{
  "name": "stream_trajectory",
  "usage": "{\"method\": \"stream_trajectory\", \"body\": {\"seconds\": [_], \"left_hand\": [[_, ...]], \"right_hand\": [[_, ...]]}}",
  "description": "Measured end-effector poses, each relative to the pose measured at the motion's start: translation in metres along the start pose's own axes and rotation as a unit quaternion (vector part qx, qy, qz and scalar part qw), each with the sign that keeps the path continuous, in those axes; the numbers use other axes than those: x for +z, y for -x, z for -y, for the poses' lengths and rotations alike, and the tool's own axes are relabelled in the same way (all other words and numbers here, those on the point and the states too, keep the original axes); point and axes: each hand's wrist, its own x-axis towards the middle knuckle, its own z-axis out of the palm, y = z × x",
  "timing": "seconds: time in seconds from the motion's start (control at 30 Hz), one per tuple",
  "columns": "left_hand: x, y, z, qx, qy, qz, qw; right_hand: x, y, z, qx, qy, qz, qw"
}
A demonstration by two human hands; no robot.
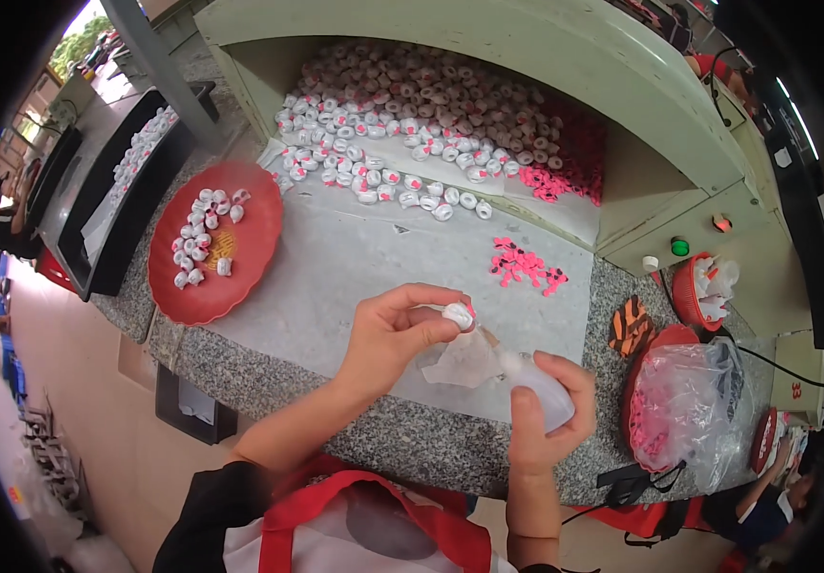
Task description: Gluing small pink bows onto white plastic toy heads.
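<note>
Clamped on a white bead [455, 315] with thumb and fingertips of the left hand [398, 329], above the pale sheet [364, 244]; closed round a bottle [548, 396] with the right hand [565, 415], with its blurred tip near the bead. Likely light, stiff and a little slippery from its gloss; best taken by the sides, clear of the pink patch. Probably soft-walled, for the bottle; best squeezed mid-body. Flanked by pink bits [525, 262] ahead and a red plate [257, 224] of beads to the left.
</note>
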Motion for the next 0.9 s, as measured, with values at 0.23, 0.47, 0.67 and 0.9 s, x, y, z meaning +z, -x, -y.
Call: {"method": "stream_trajectory", "body": {"seconds": [0.23,0.47,0.67,0.9], "left_hand": [[0.004,0.012,-0.003,0.115,-0.055,-0.018,0.992],[0.000,0.009,-0.001,0.118,-0.078,-0.013,0.990],[0.003,0.008,-0.002,0.125,-0.081,-0.003,0.989],[-0.003,0.007,0.000,0.174,-0.152,-0.003,0.973]], "right_hand": [[0.005,0.018,-0.003,-0.034,0.050,0.025,0.998],[0.009,0.012,-0.007,-0.056,0.063,0.029,0.996],[0.010,0.010,-0.006,-0.067,0.069,0.024,0.995],[0.006,0.003,-0.003,-0.117,0.092,0.068,0.986]]}}
